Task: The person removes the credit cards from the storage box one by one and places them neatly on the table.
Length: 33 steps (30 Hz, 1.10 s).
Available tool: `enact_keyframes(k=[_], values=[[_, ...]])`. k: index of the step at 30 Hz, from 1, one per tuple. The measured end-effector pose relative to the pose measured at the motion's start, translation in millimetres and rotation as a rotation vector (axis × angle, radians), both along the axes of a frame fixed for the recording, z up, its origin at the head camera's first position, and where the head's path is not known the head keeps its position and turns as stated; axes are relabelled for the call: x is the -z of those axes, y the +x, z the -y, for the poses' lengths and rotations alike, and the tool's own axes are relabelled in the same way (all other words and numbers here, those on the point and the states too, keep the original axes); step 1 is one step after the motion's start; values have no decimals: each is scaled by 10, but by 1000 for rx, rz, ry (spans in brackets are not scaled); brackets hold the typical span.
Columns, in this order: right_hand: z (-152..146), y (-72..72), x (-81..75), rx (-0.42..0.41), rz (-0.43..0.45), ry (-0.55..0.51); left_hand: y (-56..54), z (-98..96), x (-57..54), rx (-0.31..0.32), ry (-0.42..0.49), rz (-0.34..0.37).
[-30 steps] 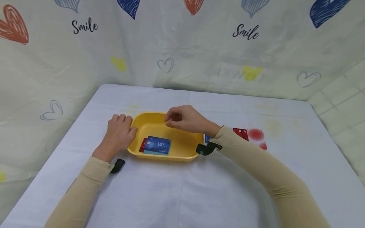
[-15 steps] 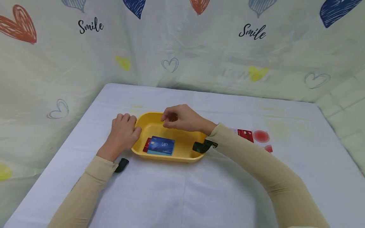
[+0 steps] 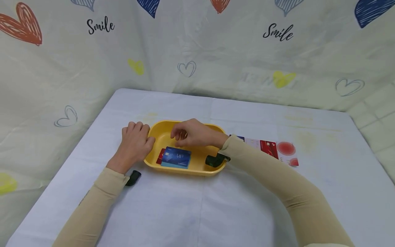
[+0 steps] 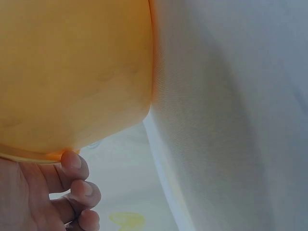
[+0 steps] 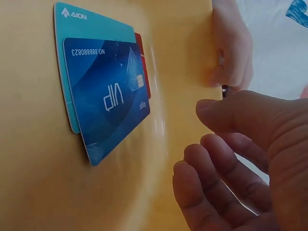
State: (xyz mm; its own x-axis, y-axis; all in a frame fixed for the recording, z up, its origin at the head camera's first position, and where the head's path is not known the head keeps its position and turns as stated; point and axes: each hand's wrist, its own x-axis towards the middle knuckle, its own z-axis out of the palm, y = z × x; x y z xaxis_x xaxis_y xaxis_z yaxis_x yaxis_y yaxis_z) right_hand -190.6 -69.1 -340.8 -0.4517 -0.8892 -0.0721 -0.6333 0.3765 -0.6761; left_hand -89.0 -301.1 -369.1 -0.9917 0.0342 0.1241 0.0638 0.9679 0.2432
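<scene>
My left hand [image 3: 134,144] grips the left end of a yellow plastic tray [image 3: 185,172], its thumb at the rim and its fingertips beneath the lip in the left wrist view. Inside the tray's near-left part lie overlapping cards. A blue VIP card [image 5: 106,96] is uppermost, over a teal AION card [image 5: 91,21], with a red card [image 5: 147,72] partly hidden beneath. Over the tray, just behind these cards, hovers my right hand [image 3: 197,133]. Its fingers are loosely bent, and the right wrist view shows nothing between thumb and fingers.
Right of the tray, a row of cards lies on the white-covered table [image 3: 172,209]: a partly hidden blue card [image 3: 239,138], a red card [image 3: 268,148] and a pale card with red circles [image 3: 287,154]. A heart-printed curtain [image 3: 216,51] hangs behind.
My right hand has shifted slightly left and lower over the tray, towards the cards. The left hand keeps its grip on the tray. The head view has turned a little.
</scene>
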Motion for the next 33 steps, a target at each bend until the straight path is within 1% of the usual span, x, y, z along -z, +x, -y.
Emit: enact_keyframes(k=[6, 13, 17, 24, 33], values=[[33, -4, 40, -32, 0, 44, 2, -5, 1, -1, 4, 7], [83, 14, 84, -97, -40, 124, 7, -5, -4, 4, 1, -3], [81, 16, 113, -119, -31, 138, 7, -10, -16, 4, 1, -1], [85, 17, 175, -119, -19, 191, 2, -17, -20, -1, 4, 21], [106, 23, 179, -124, 4, 247, 7, -16, -40, -4, 13, 37]])
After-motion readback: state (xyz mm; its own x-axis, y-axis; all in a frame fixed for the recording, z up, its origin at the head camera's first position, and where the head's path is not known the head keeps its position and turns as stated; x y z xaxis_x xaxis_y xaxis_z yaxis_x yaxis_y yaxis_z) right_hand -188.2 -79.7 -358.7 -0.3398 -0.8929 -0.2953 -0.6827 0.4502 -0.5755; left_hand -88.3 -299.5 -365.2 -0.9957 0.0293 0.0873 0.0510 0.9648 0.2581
